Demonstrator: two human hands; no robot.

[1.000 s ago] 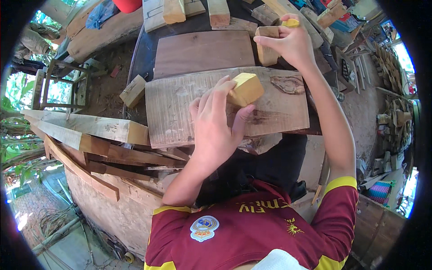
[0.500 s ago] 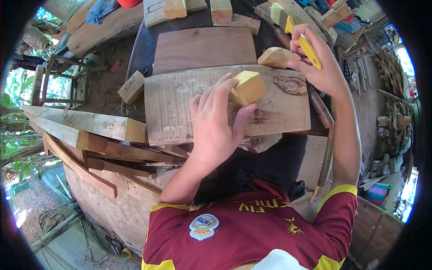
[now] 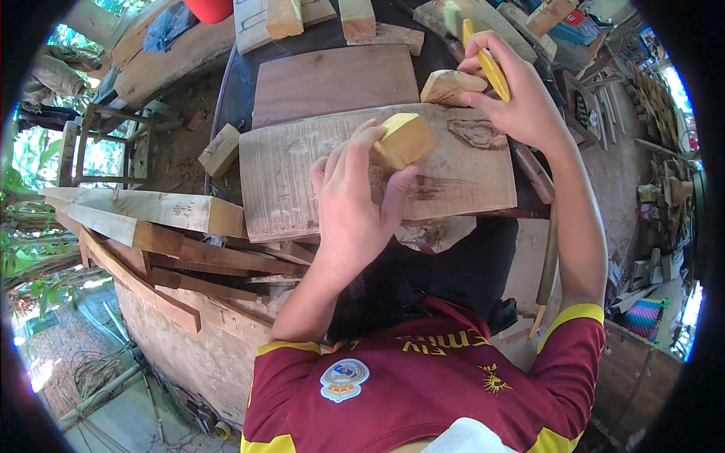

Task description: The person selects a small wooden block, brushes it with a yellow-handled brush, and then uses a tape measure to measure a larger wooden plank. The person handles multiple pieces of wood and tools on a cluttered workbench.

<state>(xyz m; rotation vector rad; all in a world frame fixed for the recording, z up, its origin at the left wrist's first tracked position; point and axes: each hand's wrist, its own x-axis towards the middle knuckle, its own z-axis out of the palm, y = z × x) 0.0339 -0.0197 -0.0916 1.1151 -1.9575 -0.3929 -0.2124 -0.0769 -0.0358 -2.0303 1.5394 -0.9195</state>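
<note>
My left hand [image 3: 351,181] grips a yellow-coated wooden block [image 3: 408,140], fingers on its left side and thumb below. It holds the block over a wide, rough-grained board [image 3: 294,177] with a dark knot at its right. In my right hand [image 3: 513,94] is a paintbrush with a yellow handle [image 3: 495,73]; its pale bristle end points up and away to the left, blurred. The right fingers are wrapped round the handle, and the brush is apart from the block. Near the right thumb lies an uncoated wooden block [image 3: 449,88].
Beyond the wide board lies a smooth reddish-brown board [image 3: 332,83], with several wood pieces behind it. A small block [image 3: 220,151] sits on the left, above stacked beams [image 3: 151,211]. A wooden-handled tool [image 3: 533,174] lies to the right. A red container [image 3: 209,9] stands far left.
My right hand has moved slightly left and away with the paintbrush, whose bristle end is now more blurred. My left hand keeps hold of the block, and the whole view has shifted a little.
</note>
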